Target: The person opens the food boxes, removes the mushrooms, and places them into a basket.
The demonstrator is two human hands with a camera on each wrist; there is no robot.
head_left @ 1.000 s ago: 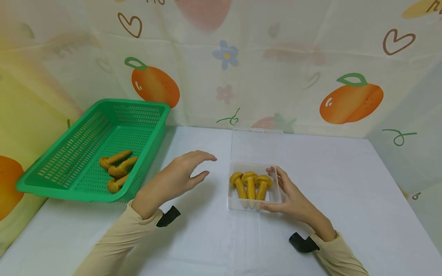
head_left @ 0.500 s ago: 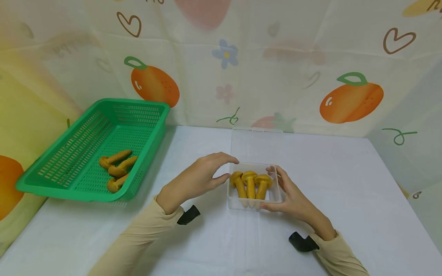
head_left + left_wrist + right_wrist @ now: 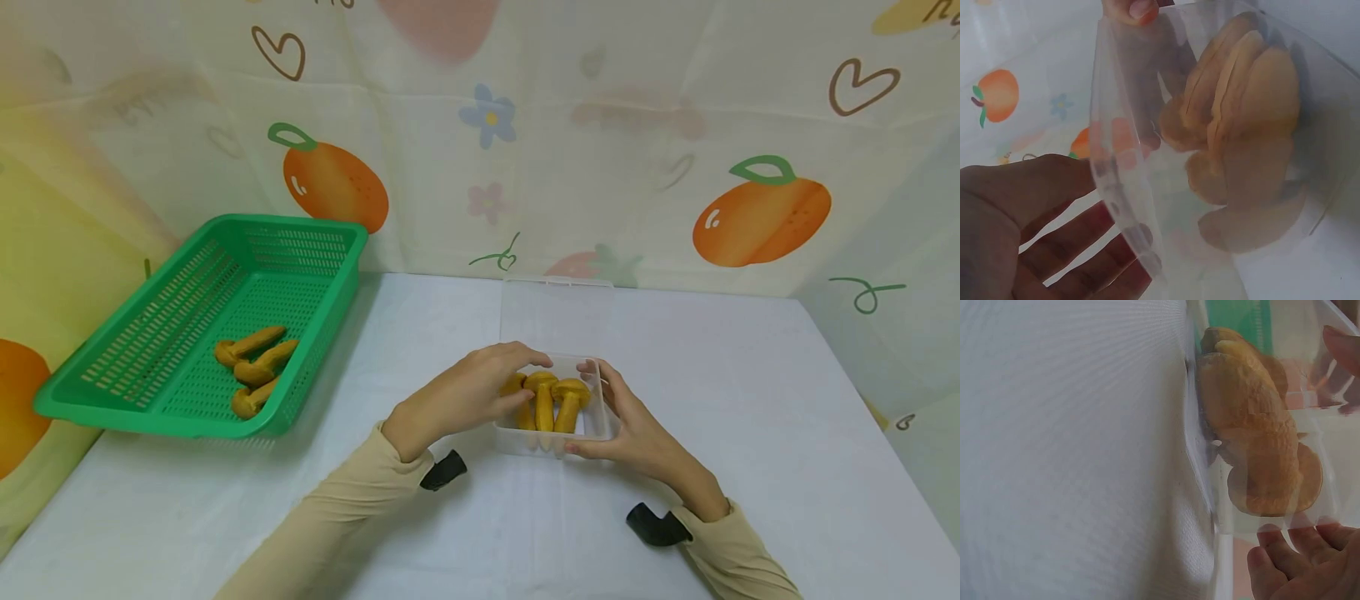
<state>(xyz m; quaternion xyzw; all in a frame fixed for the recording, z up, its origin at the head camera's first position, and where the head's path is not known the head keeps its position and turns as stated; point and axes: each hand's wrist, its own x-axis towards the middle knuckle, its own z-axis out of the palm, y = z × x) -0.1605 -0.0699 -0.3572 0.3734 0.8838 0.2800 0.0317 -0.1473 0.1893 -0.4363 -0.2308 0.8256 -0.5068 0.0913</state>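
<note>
In the head view a clear plastic box sits on the white table, holding three yellow-brown mushrooms side by side, caps toward the back. My right hand grips its right side, thumb at the near wall and fingers at the far right corner. Over the box's left side reaches my left hand, thumb and fingers apart and nothing held. It partly covers the leftmost mushroom. Through the clear walls, the left wrist view shows the mushrooms with the left hand beside the rim.
The box's clear lid stands open behind it. At the left is a green perforated basket with several more mushrooms inside. A fruit-printed cloth hangs at the table's back edge.
My left hand has moved right, from between the basket and the box to over the box's left mushroom. The right hand and the box stay where they were.
</note>
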